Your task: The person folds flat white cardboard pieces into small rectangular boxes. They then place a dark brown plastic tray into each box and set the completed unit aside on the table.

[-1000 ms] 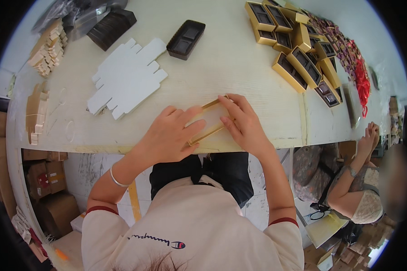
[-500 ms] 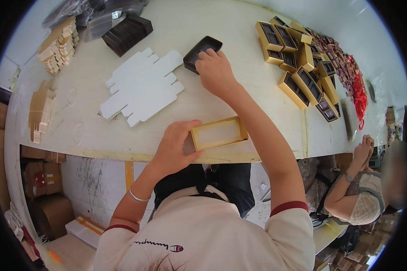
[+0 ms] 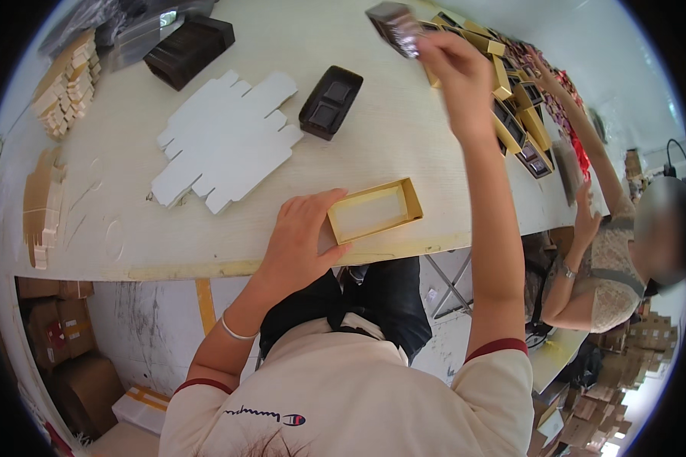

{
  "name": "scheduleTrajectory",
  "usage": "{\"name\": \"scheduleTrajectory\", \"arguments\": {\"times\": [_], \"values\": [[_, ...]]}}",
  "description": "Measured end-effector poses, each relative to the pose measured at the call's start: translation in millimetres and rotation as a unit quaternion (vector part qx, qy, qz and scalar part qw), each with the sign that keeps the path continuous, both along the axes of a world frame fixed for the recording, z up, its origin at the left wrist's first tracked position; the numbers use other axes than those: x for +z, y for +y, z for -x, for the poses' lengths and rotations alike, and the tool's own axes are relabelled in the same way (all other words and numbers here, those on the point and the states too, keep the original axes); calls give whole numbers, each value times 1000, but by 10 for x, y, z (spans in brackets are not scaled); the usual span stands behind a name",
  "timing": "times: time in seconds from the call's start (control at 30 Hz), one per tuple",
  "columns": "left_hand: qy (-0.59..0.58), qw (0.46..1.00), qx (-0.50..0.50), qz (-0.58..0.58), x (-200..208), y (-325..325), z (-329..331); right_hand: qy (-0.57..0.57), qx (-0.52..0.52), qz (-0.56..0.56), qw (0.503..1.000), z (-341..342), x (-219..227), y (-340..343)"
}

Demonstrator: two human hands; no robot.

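My left hand (image 3: 301, 236) is closed on the left end of a gold open-topped box (image 3: 414, 202), its thumb and fingers gripping the sides. The box stands near the table's front edge. Raised at the far right, my right hand (image 3: 459, 72) pinches a shiny dark brown plastic tray (image 3: 393, 27) by one end. The tray is tilted and slightly blurred. A second dark tray (image 3: 332, 99) with compartments lies on the table beyond the box. Left of it are white flat die-cut box blanks (image 3: 225, 141).
Several gold boxes with dark trays (image 3: 527, 114) are piled at the right. A block of nested dark trays (image 3: 190, 52) stands far left, near folded card stacks (image 3: 72, 84). A co-worker's hand (image 3: 545, 76) reaches over small wrapped pieces and red ribbons (image 3: 581, 156).
My right hand has moved away and right from the dark tray spot, now holding a tray in the air; another tray stays on the table. The co-worker's arm has stretched out.
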State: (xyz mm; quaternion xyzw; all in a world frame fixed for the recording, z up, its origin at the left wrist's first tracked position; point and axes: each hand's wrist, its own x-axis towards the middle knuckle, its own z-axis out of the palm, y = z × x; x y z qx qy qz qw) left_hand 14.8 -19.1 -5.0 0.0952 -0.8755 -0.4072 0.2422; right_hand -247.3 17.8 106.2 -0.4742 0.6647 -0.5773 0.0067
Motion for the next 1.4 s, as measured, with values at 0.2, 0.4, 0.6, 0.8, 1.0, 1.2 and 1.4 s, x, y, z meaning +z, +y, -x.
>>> {"name": "scheduleTrajectory", "arguments": {"times": [0.2,0.4,0.6,0.8,1.0,1.2,1.4], "values": [[11,1000,-4,3,-9,7,11,-452,65,51,888,-606,-253,1417],[-3,996,-30,88,48,6,56,-564,18,35,825,-848,-819,1642],[-64,992,-30,109,174,60,95,-553,-21,-25,832,-826,-811,1577],[-105,993,-37,41,180,59,179,-228,36,-207,951,-907,-979,1635],[-145,987,-56,36,256,-41,208,-3,191,-200,961,-681,-643,1723],[-141,984,-58,94,279,14,228,-72,232,-298,923,-677,-679,1545],[-99,959,-65,258,306,-34,340,106,202,-250,941,-693,-663,1487]]}}
